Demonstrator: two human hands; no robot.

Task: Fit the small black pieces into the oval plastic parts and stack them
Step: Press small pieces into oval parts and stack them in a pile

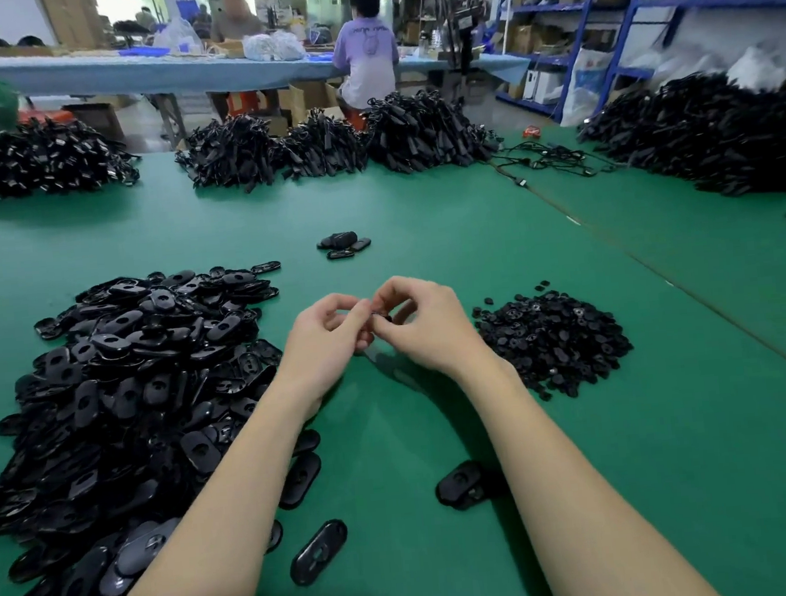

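A big heap of black oval plastic parts [124,397] lies on the left of the green table [587,471]. To the right sits a smaller heap of small black pieces [551,341]. Between the heaps my left hand [324,346] and my right hand [427,328] meet above the table, fingers curled. Together they pinch a black part [382,318] that is mostly hidden by the fingers, so its shape cannot be told. A short stack of oval parts [343,243] rests farther back at the centre. Loose ovals [319,551] [462,484] lie near my forearms.
Large mounds of black cabled items [330,144] [709,132] [32,158] line the table's far edge, with loose cables [545,158] beside them. Beyond, a person in a purple shirt [365,46] sits at a blue bench. Blue shelving [595,18] stands at the right.
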